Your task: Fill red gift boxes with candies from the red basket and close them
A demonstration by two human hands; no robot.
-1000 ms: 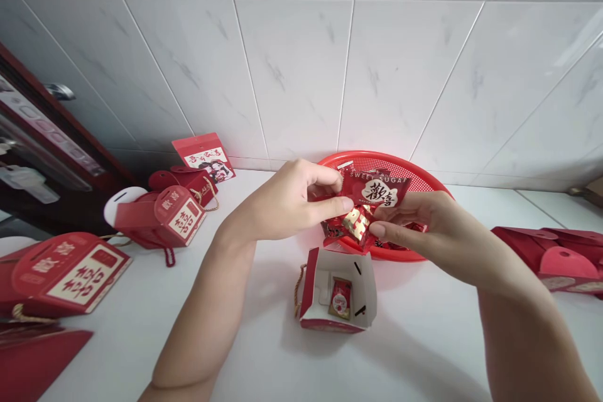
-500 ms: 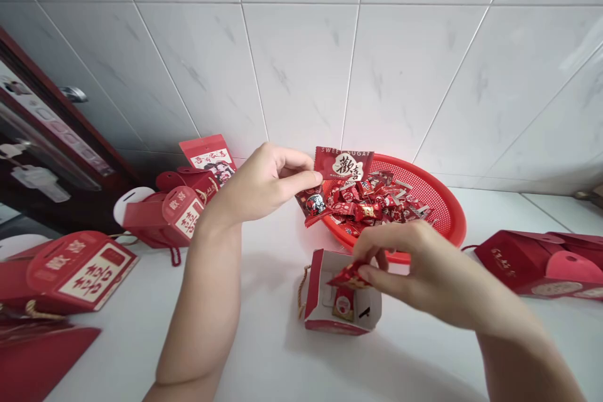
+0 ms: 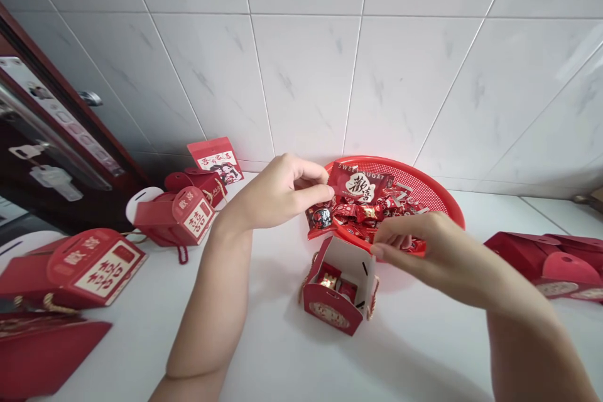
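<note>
A small red box (image 3: 333, 314) with rope handles stands open on the white counter, wrapped candies (image 3: 347, 289) inside it. My left hand (image 3: 301, 191) pinches a large dark red nougat packet (image 3: 360, 183) and a smaller dark packet (image 3: 320, 217), just left of the red basket. My right hand (image 3: 414, 242) is above the right rim of the box, thumb and forefinger pressed together; whatever lies between them, if anything, is too small to make out. Behind both hands sits the red mesh basket (image 3: 445, 203), holding many wrapped candies.
Several red gift boxes (image 3: 167, 220) stand at the left, one of them (image 3: 78, 270) nearer. More red boxes (image 3: 563, 264) are at the right. A red card (image 3: 219, 162) leans on the tiled wall (image 3: 306, 75). A dark door with keys (image 3: 56, 182) is at far left.
The red packet from my right hand now lies in the box, and that hand has risen slightly. The box has turned, its front facing me. My left hand's packets are lower, nearer the basket.
</note>
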